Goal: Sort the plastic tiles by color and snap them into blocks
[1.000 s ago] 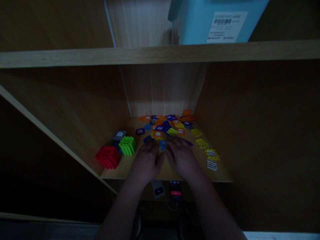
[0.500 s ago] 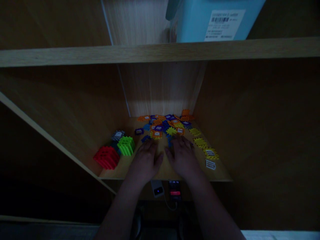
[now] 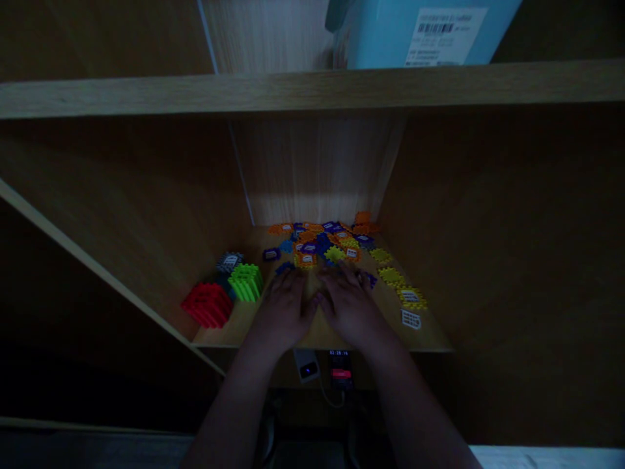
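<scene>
My left hand (image 3: 286, 309) lies palm down on the wooden shelf, fingers stretched toward a dark blue plastic piece (image 3: 284, 268) just beyond the fingertips. Beside it, my right hand (image 3: 350, 303) is also flat with its fingers out, its thumb tip close to or touching the left thumb. Its fingers partly cover the near side of the scattered pieces. A purple piece (image 3: 371, 279) shows at its right edge. Farther back spreads a loose heap of flat notched building pieces, among them an orange one (image 3: 306, 260) and a yellow-green one (image 3: 334, 254).
Stacked pieces stand at the left: red (image 3: 208, 305), green (image 3: 246, 283) and grey (image 3: 229, 262). Along the right lie yellow pieces (image 3: 391, 276) and a white window frame piece (image 3: 411, 319). Above is a shelf board (image 3: 273, 92) with a blue box (image 3: 375, 39). A phone (image 3: 340, 371) sits below.
My right hand has slid left toward the left hand, covering a blue piece and baring more of the purple one. The left hand stays nearly still. The view has tilted slightly.
</scene>
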Demonstrator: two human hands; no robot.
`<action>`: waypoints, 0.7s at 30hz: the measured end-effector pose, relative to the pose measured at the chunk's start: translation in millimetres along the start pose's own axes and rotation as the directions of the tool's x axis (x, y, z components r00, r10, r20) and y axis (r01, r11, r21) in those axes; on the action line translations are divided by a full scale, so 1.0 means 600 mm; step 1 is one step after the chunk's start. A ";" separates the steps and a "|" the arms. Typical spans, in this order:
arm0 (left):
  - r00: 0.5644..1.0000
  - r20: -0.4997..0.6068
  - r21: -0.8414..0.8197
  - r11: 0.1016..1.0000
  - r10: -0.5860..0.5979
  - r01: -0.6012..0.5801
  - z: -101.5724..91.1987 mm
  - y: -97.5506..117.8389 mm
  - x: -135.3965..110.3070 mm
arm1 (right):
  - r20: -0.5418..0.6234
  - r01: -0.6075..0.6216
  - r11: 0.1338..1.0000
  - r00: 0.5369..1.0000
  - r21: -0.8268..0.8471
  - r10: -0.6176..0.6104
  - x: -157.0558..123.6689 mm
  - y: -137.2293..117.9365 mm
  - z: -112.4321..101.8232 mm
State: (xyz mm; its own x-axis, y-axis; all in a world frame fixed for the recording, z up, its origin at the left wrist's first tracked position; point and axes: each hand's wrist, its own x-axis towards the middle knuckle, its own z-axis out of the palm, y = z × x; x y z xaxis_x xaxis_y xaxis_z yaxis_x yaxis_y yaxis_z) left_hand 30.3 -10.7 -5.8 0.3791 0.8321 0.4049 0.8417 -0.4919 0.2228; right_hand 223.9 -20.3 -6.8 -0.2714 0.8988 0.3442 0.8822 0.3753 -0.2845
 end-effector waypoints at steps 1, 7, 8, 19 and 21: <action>1.000 0.002 -0.001 1.000 0.002 -0.002 0.000 0.001 0.000 | 0.005 0.007 1.000 1.000 0.007 -0.007 0.000 0.000 0.000; 0.999 0.015 0.002 0.999 -0.052 0.052 0.004 -0.003 -0.001 | 0.012 0.057 0.997 0.998 0.045 -0.058 0.000 0.004 0.001; 0.998 0.018 -0.001 0.999 -0.052 0.052 0.005 -0.004 0.000 | 0.009 0.062 0.997 0.998 0.046 -0.063 0.000 0.004 0.002; 0.999 -0.004 -0.048 0.998 -0.032 0.032 0.007 -0.002 0.018 | -0.002 0.083 0.996 0.997 0.045 -0.083 0.004 0.002 -0.002; 0.999 0.009 -0.047 0.998 -0.037 0.038 0.004 0.001 0.018 | 0.002 0.084 0.996 0.996 0.036 -0.084 0.004 0.002 -0.002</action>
State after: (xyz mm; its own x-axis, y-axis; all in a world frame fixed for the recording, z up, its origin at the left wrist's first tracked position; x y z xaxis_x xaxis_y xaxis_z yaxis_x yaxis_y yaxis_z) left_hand 36.0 -1.3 -3.0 0.3508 0.8522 0.3882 0.8365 -0.4715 0.2791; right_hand 225.0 -17.8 -5.0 -0.3450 0.8645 0.3655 0.8419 0.4572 -0.2868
